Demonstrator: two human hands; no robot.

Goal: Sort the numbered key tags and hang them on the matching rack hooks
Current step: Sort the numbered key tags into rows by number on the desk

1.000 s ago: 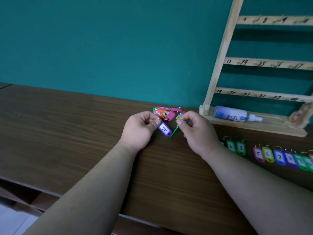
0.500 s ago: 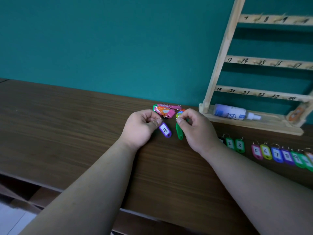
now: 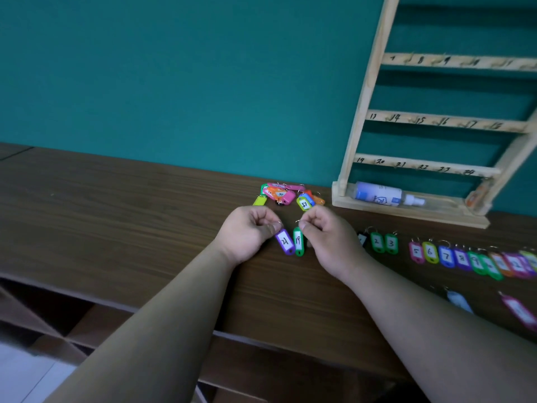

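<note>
My left grip (image 3: 250,232) is closed narrow, thumb and forefinger pinching the ring end of the purple plastic key tag marked 21 (image 3: 284,242), which slants down toward me from the thumb. My right grip (image 3: 328,237) is pinched the same way on the ring end of the green plastic key tag marked 19 (image 3: 298,241). The two tags lie side by side between my grips, touching or nearly so, low over the dark wooden table (image 3: 116,213). I cannot tell whether their tips rest on it.

Just beyond both grips sits the heap of unsorted coloured tags (image 3: 287,194). Off to the right of my right grip runs the row of sorted tags (image 3: 447,257), counting upward from 2. Beyond that stands the pale wooden rack (image 3: 436,120), its lowest numbered rail (image 3: 421,167) reading 19 to 24.

What worries me is how close the two metal rings are. If I draw my grips apart carelessly, they could snag and pull one tag free. My hold is only at the ring ends, so either tag may swing and slip out. The handwritten figures sit tilted, so I could misread one and send it to the wrong place. Swinging my right forearm outward to set 19 down could also sweep the sorted row out of order.
</note>
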